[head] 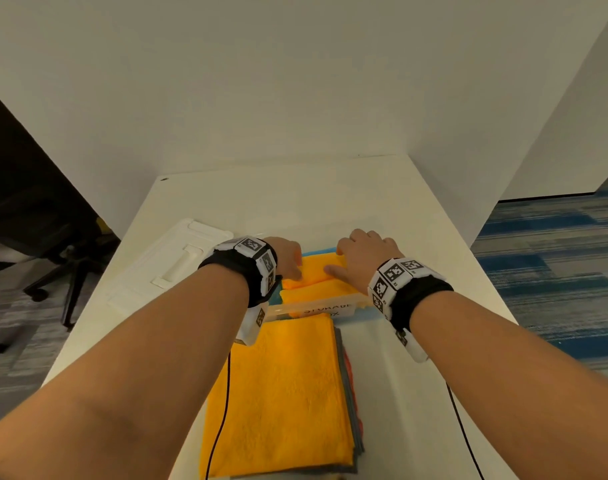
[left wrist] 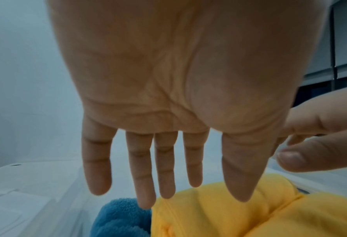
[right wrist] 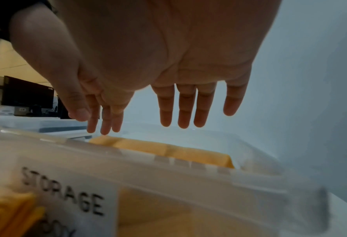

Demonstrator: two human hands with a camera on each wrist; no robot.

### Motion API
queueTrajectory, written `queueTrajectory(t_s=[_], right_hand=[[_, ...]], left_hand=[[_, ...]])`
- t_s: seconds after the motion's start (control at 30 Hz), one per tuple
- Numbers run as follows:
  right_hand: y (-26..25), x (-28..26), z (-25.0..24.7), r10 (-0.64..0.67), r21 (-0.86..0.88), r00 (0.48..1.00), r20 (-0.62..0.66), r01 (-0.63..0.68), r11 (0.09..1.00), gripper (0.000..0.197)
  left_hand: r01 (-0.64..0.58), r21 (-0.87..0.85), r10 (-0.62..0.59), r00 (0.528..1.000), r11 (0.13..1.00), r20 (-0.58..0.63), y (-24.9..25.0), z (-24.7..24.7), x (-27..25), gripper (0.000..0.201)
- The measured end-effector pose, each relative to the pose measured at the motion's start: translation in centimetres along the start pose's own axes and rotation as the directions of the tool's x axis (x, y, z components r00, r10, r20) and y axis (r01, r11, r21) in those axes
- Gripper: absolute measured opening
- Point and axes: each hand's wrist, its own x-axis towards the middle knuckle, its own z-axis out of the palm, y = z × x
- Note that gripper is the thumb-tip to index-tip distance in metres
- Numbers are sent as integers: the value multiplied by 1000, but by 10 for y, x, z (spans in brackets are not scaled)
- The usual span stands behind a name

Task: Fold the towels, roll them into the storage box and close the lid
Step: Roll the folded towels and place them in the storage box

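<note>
Both hands over the open storage box (head: pixel 316 308), palms down. Left hand (head: pixel 286 258) has its fingers (left wrist: pixel 146 176) straight and spread, hanging just above the yellow roll (head: pixel 316 271); from the wrist view they hold nothing, and whether the tips touch the cloth I cannot tell. Right hand (head: pixel 363 256) likewise flat and wide, fingers (right wrist: pixel 185 109) extended over the far side of the box, thumb low toward the roll. No grip on either side.

Inside the box: two yellow rolls lying side by side, one nearer, one farther. A blue rolled towel (left wrist: pixel 121 221) sits at their left, touching the yellow. A strip of blue also shows at the far edge of the box; how many blue pieces there are is unclear. The box wall nearest me carries a label reading STORAGE.

Near side of the box, on the tabletop (head: pixel 399 209): a flat stack of towels (head: pixel 282 393), yellow on top, grey and red edges showing at its right. Unrolled, not yet boxed.

Left of the box: the white lid (head: pixel 172 261), lying flat on the tabletop, off the box.

Judgement: partway. Some towels are rolled and in; the hands look to be settling the latest yellow roll in place. Left to do: roll and box the remaining stack, then fit the lid. Room in the box's right part is hidden behind the right wrist.
</note>
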Motion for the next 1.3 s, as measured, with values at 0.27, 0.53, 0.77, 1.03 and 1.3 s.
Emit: queueTrajectory(t_s=[0.27,0.53,0.77,1.03,1.3], right_hand=[[-44,-23,6,-111,139,967,228,81,987,36],[-64,-32,8,-64,8,958,279,64,998,36],[-72,-39,37,-119,82,960,254,102,991,50],[-81,-44,48,-126,-70,985,122,135,988,35],[-90,-47,47,-114,43,984,136,109,993,40]], left_hand=[[164,-273,-98,966,948,241,-19,18,-37,32],[141,-205,-79,956,969,283,-41,26,-58,32],[66,153,-88,985,986,147,-51,54,-57,54],[40,96,-52,991,995,127,-69,78,-59,52],[-91,-1,90,985,996,148,-82,73,-70,34]])
